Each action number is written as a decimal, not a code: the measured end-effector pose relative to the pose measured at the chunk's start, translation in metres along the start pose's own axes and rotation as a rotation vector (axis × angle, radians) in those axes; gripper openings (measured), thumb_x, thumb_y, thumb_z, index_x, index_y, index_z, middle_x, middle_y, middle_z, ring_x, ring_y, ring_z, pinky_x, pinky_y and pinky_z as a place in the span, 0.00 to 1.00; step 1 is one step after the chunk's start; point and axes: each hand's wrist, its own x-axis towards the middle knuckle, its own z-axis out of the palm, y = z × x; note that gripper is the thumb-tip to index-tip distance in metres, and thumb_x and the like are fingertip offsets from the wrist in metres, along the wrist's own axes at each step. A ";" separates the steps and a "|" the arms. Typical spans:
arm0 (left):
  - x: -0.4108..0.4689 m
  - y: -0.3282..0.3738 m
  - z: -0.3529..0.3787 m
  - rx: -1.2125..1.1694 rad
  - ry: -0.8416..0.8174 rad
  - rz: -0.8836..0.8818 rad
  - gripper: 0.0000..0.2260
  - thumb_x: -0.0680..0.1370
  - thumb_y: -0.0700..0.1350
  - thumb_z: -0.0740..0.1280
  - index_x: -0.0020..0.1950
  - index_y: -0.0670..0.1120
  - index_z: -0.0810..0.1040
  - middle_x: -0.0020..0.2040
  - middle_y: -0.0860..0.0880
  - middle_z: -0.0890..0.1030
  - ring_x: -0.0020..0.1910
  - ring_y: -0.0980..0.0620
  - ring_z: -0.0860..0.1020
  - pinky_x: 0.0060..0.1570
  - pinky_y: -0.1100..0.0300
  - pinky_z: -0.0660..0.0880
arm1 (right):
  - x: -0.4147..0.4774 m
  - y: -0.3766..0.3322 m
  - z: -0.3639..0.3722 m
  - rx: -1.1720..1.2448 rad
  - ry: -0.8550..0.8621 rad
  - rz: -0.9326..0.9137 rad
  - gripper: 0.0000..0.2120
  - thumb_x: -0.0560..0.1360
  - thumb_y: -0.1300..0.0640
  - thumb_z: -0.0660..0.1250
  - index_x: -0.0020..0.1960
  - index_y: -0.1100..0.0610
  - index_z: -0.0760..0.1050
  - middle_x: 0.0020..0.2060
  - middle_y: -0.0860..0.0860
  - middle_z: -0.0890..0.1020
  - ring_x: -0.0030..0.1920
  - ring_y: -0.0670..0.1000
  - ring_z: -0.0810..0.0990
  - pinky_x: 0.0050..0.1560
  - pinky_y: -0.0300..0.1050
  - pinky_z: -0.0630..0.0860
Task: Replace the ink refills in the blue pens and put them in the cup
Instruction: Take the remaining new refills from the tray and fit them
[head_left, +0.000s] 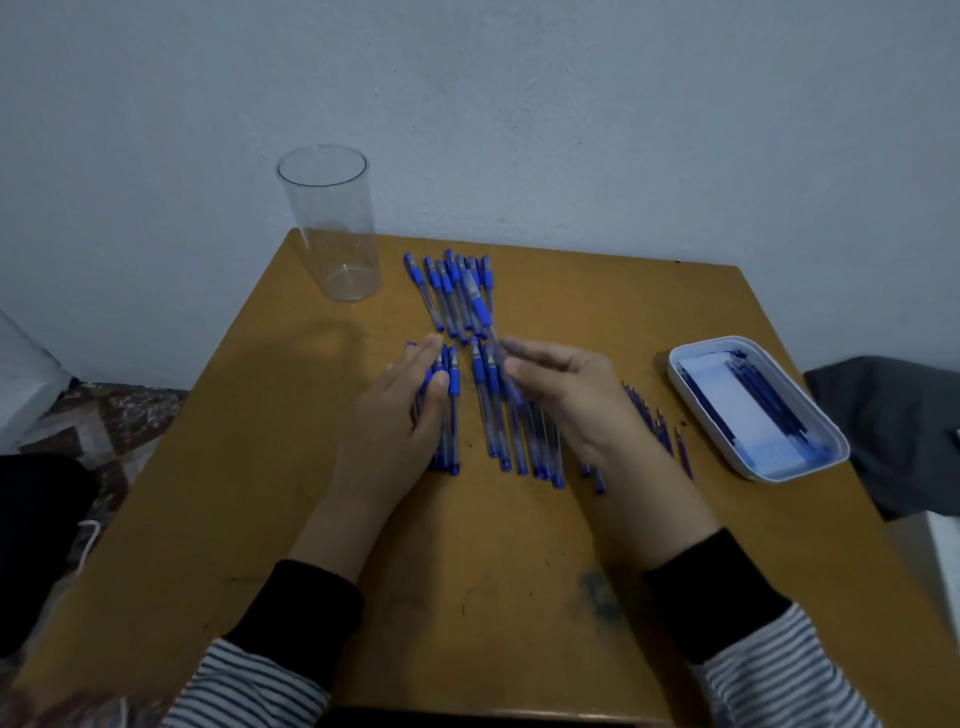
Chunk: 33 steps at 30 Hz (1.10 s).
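Blue pens, far group (452, 291): lying side by side on the table, just beyond both hands' fingertips
Blue pens, near group (493, 415): a row spread under and between the two hands, partly hidden by them
Left hand (400, 421): flat on the left end of the near group, fingers straight and together, thumb resting against a pen; presses, grasps nothing
Right hand (566, 395): raised a little, palm turned towards the left hand, thumb and fingers pinching one pen; the grip is blurred
Held pen (482, 312): tilted, running from the right hand's fingers out over the far group
Cup (332, 223): clear plastic, upright, no pens in it, well beyond the left hand and to its left
Loose refills (660, 426): on the table just right of the right wrist
Tray (727, 395): white, well right of the right hand, with dark refills (763, 400) lying in it
Table (467, 571): brown wood, scuffed, a dark stain near the right cuff
Sleeves (306, 613): black cuffs over striped fabric
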 end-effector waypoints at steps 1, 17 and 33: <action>-0.003 0.004 0.001 -0.018 0.024 -0.001 0.20 0.85 0.48 0.60 0.76 0.47 0.71 0.67 0.42 0.79 0.68 0.46 0.76 0.67 0.51 0.73 | -0.009 0.005 0.004 -0.020 0.008 -0.010 0.14 0.74 0.67 0.71 0.59 0.59 0.82 0.52 0.54 0.86 0.55 0.51 0.84 0.56 0.43 0.80; -0.030 0.032 0.002 -0.513 0.086 -0.096 0.14 0.80 0.40 0.70 0.63 0.53 0.80 0.40 0.46 0.86 0.42 0.46 0.85 0.45 0.57 0.82 | -0.088 0.049 0.022 -0.179 0.126 -0.233 0.12 0.75 0.64 0.72 0.56 0.54 0.83 0.47 0.48 0.87 0.50 0.47 0.84 0.54 0.43 0.81; -0.086 0.016 -0.012 -0.264 -0.078 0.112 0.16 0.75 0.50 0.73 0.62 0.54 0.82 0.46 0.63 0.85 0.44 0.60 0.82 0.46 0.69 0.76 | -0.109 0.062 0.021 -0.102 0.230 -0.401 0.06 0.75 0.64 0.71 0.52 0.58 0.80 0.44 0.50 0.82 0.43 0.45 0.80 0.45 0.36 0.77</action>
